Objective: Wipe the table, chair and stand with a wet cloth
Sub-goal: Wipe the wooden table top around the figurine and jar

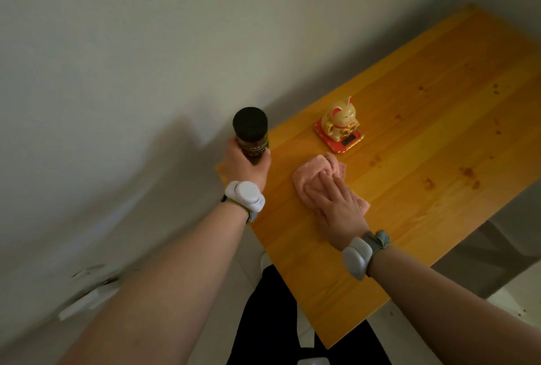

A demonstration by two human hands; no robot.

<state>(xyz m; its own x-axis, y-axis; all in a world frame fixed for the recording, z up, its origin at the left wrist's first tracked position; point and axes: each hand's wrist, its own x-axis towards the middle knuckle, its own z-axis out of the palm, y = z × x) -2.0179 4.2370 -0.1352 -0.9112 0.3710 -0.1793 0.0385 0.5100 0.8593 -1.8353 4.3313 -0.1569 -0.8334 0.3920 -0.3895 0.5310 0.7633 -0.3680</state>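
Right hand (336, 206): fingers flat and straight, pressing the pink cloth (316, 172) onto the tabletop (424, 101) near its left end. I judge the palm-down pressure is for wiping.

Left hand (246, 165): wrapped round a dark can (251, 133) at the tabletop's far-left corner, probably to clear the cloth's path. I cannot tell whether the can is lifted or standing.

A gold cat (339, 121) on a red base stands just beyond the cloth and will likely need moving too.

Count: one cloth, one can, one cat, two wristbands. Dark spots dot the wood to the right. Chair and stand are not in view.
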